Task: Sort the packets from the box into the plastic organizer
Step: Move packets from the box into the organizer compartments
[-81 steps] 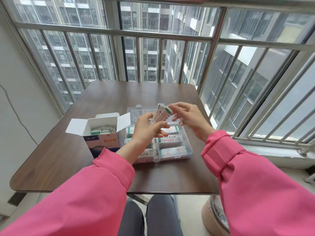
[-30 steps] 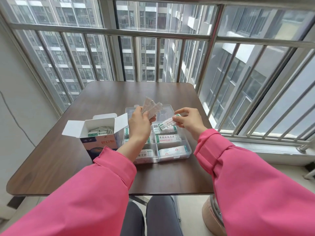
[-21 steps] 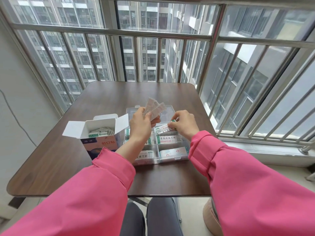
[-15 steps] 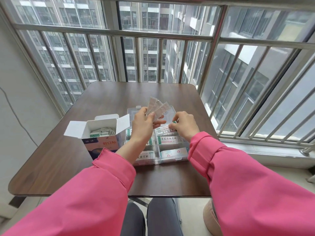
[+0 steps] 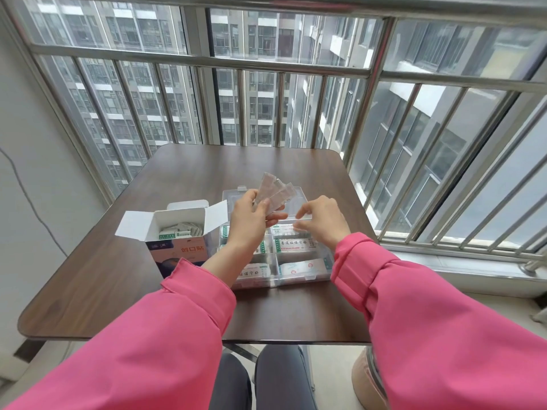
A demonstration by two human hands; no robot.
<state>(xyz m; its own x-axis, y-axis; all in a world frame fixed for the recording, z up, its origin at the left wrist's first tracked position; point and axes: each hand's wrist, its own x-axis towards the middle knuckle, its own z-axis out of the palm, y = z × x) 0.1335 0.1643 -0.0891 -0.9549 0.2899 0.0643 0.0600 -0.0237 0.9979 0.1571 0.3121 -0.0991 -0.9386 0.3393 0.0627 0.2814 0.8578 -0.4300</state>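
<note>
Head view, single entry. Table (image 5: 103, 279): dark wood top with rounded corners, its far edge close to the barred windows (image 5: 266, 108), its right edge near the window sill; broad bare wood lies beyond the items and along the near edge.

Box (image 5: 177, 247): white and blue carton, top flaps spread open, standing left of centre, with loose packets (image 5: 180, 230) visible inside. It sits just beside the left wall of the plastic organizer (image 5: 302, 279).

Organizer: clear, divided into compartments, lid tipped back on the far side. Labelled packets lie flat in the compartments on view, including one in the near right compartment (image 5: 302, 267).

Left hand (image 5: 250, 220): raised over the organizer's left half, thumb and fingers pinching a fanned bunch of packets (image 5: 273, 192) that point up and away.

Right hand (image 5: 322, 221): over the far right compartment, fingers bent downward toward the packet lying there; whether they grip it cannot be told.

Pink sleeves (image 5: 429, 321) cross the near table edge.
</note>
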